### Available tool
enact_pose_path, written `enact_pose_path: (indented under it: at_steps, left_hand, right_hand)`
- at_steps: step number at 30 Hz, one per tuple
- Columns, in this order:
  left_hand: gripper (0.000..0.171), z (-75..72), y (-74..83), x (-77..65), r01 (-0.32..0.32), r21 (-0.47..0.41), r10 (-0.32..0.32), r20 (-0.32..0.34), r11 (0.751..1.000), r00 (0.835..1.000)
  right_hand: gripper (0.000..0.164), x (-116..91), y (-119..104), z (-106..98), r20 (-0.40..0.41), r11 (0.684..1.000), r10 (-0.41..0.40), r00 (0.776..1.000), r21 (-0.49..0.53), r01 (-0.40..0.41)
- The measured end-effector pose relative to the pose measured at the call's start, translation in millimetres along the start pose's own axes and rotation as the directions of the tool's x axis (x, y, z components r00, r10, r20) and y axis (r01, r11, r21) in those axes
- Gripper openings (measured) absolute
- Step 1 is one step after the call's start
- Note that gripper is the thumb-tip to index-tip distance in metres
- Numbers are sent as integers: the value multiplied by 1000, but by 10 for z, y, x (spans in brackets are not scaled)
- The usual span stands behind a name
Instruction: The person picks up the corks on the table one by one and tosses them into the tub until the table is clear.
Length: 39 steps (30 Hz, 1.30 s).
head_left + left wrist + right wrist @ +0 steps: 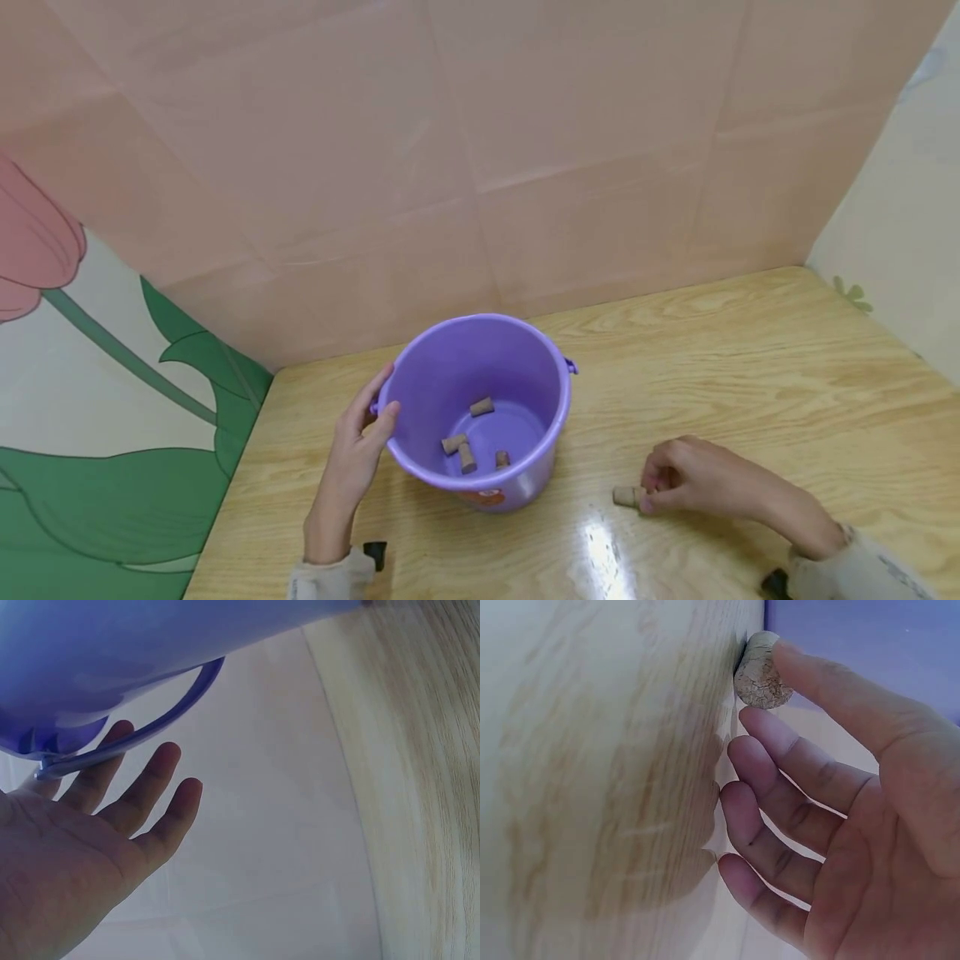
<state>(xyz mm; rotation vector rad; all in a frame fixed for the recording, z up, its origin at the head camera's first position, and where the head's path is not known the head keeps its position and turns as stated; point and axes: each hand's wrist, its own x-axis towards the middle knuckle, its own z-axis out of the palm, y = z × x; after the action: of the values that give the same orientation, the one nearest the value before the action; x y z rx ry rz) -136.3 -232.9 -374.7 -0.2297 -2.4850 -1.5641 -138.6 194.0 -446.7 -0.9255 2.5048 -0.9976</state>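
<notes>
A purple bucket (551, 450) stands on the table with several corks (467, 457) lying at its bottom. My left hand (358, 450) holds the bucket's left rim, thumb over the inside edge and fingers outside. In the left wrist view, the other fingers (154, 791) spread loosely beside the bucket's purple handle (169, 716). To the right of the bucket, my right hand (705, 479) pinches the end of a cork (625, 496) that lies on the table. Seen from the right wrist, the thumb touches the cork's (763, 682) side and the index fingertip is close below its end.
The wood-grain table (720, 367) runs back to a pinkish sheet (480, 167) hanging behind the bucket. A wall with painted flowers and leaves (112, 492) borders the left, and a pale wall (900, 225) the right. Small black pieces (375, 554) show by both sleeves.
</notes>
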Motion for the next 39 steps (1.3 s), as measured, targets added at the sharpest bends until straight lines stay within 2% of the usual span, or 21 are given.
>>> enact_pose_path:
  at_steps: [7, 11, 14, 18, 24, 29, 33, 35, 39]
  left_hand:
    - [49, -3, -4, 0, -16, 0, 16, 1, 1000, 1000]
    - [49, -1, -13, 0, -12, -3, 12, 2, 1000, 1000]
    - [49, 2, -16, 0, -10, -3, 10, 1, 1000, 1000]
    - [49, 1, -16, 5, -14, 5, 14, 2, 1000, 1000]
    - [49, -2, -11, 3, -13, 4, 13, 4, 1000, 1000]
    - [49, -3, -13, 0, -11, 3, 11, 0, 1000, 1000]
    - [49, -5, -18, 5, -29, 11, 29, 1, 1000, 1000]
    - [49, -4, -18, 5, -28, 11, 28, 2, 1000, 1000]
    - [49, -2, -18, 0, -16, 9, 16, 4, 1000, 1000]
  right_hand:
    - [15, 20, -34, -35, -54, 997, -14, 998, -82, 9]
    - [17, 45, -65, -74, -123, 990, -28, 992, -144, 10]
    - [17, 74, -90, -87, -196, 980, -69, 978, -198, 29]
    - [16, 114, -133, -90, -300, 969, -97, 949, -246, 21]
    - [16, 160, -236, -144, -432, 972, -50, 901, -228, -55]
    - [15, 200, -317, -193, -547, 974, -52, 835, -212, -78]
    - [16, 246, -345, -203, -616, 980, -85, 783, -195, -47]
    - [17, 266, -355, -206, -633, 984, -90, 769, -178, -32]
    - [17, 307, -401, -213, -653, 989, -84, 753, -147, -17]
